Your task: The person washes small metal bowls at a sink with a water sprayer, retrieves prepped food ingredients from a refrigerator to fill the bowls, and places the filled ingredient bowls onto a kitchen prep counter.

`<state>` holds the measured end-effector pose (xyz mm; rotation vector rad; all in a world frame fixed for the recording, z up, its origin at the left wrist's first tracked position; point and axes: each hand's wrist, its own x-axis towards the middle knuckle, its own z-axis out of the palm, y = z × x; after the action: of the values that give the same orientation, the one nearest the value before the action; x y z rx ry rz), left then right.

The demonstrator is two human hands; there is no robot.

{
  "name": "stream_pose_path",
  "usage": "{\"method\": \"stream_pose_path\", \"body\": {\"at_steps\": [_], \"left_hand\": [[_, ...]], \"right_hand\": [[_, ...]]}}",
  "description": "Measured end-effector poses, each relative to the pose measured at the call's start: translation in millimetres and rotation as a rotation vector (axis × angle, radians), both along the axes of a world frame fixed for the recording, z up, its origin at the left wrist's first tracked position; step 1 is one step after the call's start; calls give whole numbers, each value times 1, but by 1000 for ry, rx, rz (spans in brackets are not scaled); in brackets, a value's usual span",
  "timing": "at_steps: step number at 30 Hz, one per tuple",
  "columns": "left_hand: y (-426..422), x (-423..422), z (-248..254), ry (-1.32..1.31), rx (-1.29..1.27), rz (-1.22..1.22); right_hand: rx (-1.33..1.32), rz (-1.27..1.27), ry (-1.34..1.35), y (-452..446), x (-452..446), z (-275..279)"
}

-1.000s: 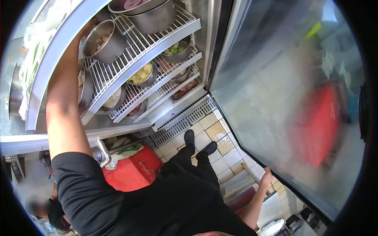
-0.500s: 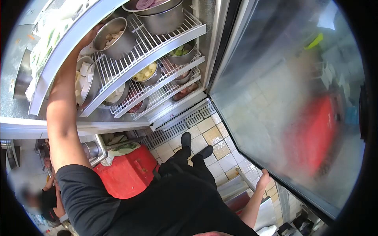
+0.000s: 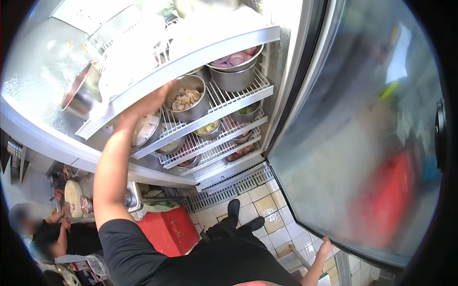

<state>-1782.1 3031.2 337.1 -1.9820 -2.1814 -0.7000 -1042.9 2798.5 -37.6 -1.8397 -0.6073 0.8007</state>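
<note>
My left hand [image 3: 151,103] reaches into an upright fridge, just below the front edge of an upper shelf. Its fingers are smeared by motion and lie against the left rim of a metal pot [image 3: 194,112] of pale tan pieces; their grip is unclear. The pot stands on a white wire shelf [image 3: 221,105]. Right of it, a wider pot holds sliced purple onion [image 3: 238,58]. Below my forearm sits a metal bowl of white blocks [image 3: 145,131]. At the right, my right hand [image 3: 326,246] is closed on the lower edge of the open glass door [image 3: 334,157].
Lower shelves carry a pot of yellow pieces [image 3: 208,128], a pot of green pieces [image 3: 246,109] and containers of meat [image 3: 241,153]. A red bin [image 3: 171,231] stands on the tiled floor. At the lower left, another person [image 3: 62,236] works at a counter.
The view has shifted, so the fridge appears lower and further right. My left hand has stayed beside the pot of tan pieces. My right hand still holds the door edge.
</note>
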Motion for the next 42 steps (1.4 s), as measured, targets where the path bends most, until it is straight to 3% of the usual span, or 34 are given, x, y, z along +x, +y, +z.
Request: {"method": "stream_pose_path", "body": {"at_steps": [2, 4, 6, 8, 11, 17, 20, 22, 24, 26, 28, 31, 34, 38, 40, 42], "left_hand": [[-37, 41, 14, 39, -52, -119], [-47, 63, 0, 262, 14, -184], [-48, 70, -20, 330, -188, -60], [-53, 70, -57, 511, 158, -138], [-54, 76, -67, 450, 358, -133], [-60, 78, -56, 413, 222, -76], [-56, 77, -18, 149, 34, -59], [-45, 72, -5, -2, 114, -120], [-23, 81, 14, -177, -16, 33], [6, 90, -1, 143, 390, -101], [25, 108, -1, 247, 279, -98], [56, 104, 1, 18, 86, -38], [82, 86, -6, -173, 207, -136], [101, 69, -19, 61, 308, -48], [92, 67, -17, 60, 323, -24], [79, 70, -11, 49, 341, -41]], "right_hand": [[13, -13, -19, 2, -5, 9], [10, -4, -32, 5, -3, 7], [-6, 37, -39, 6, 9, -4], [-26, -3, -54, 14, -8, 16], [-17, -64, -106, 19, -14, 29], [130, 17, -100, 20, 13, -8], [-5, 8, -55, 16, 22, -15], [26, 15, -33, 17, 4, 10], [54, -55, -58, 24, -19, 33], [8, -31, -56, 19, 15, -4], [9, -41, -50, 25, -8, 28], [31, 61, -66, 25, 5, 18], [90, -25, -89, 26, -3, 17], [33, 39, -68, 18, -3, 22], [-49, 76, -112, 11, 1, 12], [-615, 286, -229, -6, -2, -3]]}}
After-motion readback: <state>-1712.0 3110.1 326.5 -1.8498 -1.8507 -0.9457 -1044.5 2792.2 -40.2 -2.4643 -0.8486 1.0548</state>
